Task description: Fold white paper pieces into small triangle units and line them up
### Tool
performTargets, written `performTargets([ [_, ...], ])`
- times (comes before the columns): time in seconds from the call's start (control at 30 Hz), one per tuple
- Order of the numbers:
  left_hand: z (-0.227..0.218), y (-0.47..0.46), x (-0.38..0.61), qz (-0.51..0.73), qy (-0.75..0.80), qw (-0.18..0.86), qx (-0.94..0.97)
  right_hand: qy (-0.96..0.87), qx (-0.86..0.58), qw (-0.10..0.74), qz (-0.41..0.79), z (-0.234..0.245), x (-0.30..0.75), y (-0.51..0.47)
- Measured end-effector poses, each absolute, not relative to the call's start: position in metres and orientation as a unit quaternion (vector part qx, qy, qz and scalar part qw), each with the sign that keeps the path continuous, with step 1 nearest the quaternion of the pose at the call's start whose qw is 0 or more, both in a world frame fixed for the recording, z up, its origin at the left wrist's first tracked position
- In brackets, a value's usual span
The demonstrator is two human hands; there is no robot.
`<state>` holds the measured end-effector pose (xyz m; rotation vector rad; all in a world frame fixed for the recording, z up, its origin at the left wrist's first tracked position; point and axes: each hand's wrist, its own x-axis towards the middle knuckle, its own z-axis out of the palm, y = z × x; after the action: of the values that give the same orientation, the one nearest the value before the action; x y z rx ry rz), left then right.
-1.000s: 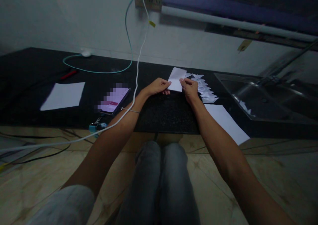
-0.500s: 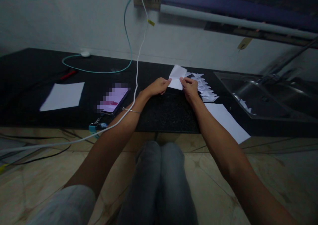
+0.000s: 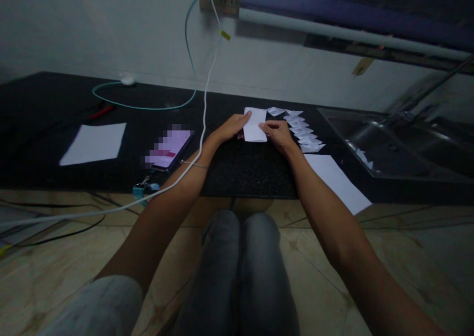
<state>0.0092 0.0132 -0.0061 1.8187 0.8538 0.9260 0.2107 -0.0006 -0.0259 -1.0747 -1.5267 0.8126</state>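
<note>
A small folded sheet of white paper (image 3: 255, 126) is held between my two hands, above the dark counter. My left hand (image 3: 237, 125) pinches its left edge, thumb on top and fingers underneath. At the right edge, my right hand (image 3: 277, 131) grips the paper between thumb and fingers. Just right of that hand stands a row of several folded white paper pieces (image 3: 301, 131) with pointed ends. A larger plain white sheet (image 3: 335, 180) lies partly under my right forearm and sticks out past the counter's front edge.
On the left lie another white sheet (image 3: 94, 143) and a phone (image 3: 172, 148) with its screen lit. A white cable (image 3: 203, 113) runs across my left forearm. A metal sink (image 3: 392, 146) is set into the black counter (image 3: 252, 173) at right. A red object (image 3: 101, 112) lies far left.
The paper has gone from a larger, tilted, opened shape to a smaller upright rectangle, nearer to me and slightly left. My right hand has moved left with it.
</note>
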Motion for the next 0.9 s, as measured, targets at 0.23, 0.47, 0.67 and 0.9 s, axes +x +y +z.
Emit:
performTargets([
  [0.23,-0.01,0.02,0.007,0.384,0.363,0.442,0.725,-0.655,-0.44,0.499,0.358,-0.023,0.212,-0.004],
  [0.47,-0.009,0.019,0.006,0.411,0.383,0.44,0.7,-0.673,-0.445,0.47,0.359,-0.016,0.211,-0.011],
  [0.67,-0.002,0.015,0.0,0.415,0.344,0.534,0.652,-0.667,-0.453,0.478,0.349,-0.02,0.212,-0.007],
  [0.9,0.005,0.011,-0.006,0.394,0.329,0.54,0.668,-0.638,-0.436,0.527,0.354,-0.033,0.216,0.008],
])
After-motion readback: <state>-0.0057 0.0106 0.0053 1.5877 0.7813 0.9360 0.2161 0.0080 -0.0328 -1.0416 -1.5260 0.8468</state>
